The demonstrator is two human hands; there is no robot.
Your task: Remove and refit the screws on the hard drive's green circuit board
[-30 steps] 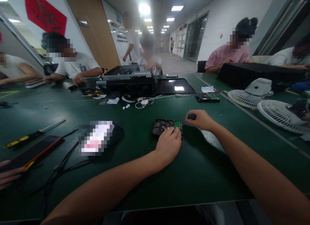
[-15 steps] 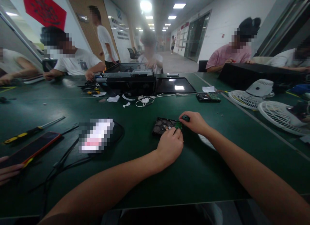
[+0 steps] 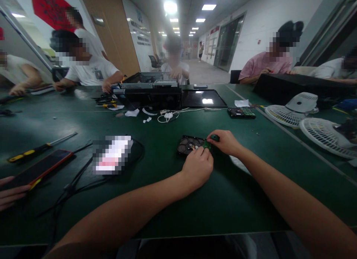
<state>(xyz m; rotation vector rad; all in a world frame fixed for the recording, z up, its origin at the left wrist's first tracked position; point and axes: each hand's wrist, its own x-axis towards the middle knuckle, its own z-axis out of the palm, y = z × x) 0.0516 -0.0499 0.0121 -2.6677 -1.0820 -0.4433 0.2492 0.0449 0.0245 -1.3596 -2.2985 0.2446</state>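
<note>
A hard drive (image 3: pixel 185 143) lies on the green table in front of me, its dark metal side up and a small green circuit board (image 3: pixel 206 144) at its right end. My left hand (image 3: pixel 198 168) grips the near right edge of the drive, fingertips pressed at the board. At the drive's far right corner, my right hand (image 3: pixel 223 140) is closed around a tool whose dark rounded handle (image 3: pixel 214 137) looks like a screwdriver's. Fingers hide its shaft and tip. Under my right wrist lies something pale (image 3: pixel 237 163), partly covered.
Leftward are a glowing phone (image 3: pixel 113 154) with black cables, a yellow-black screwdriver (image 3: pixel 30 153) and another person's hand (image 3: pixel 12 195) on an orange-edged phone (image 3: pixel 41 168). A computer case (image 3: pixel 147 97), a second drive (image 3: pixel 241 112) and white fan parts (image 3: pixel 290 110) stand farther off.
My hands stay at the drive, with the right fingers slightly shifted around the dark handle. The whole view has shifted slightly. A standing person at the back has moved left.
</note>
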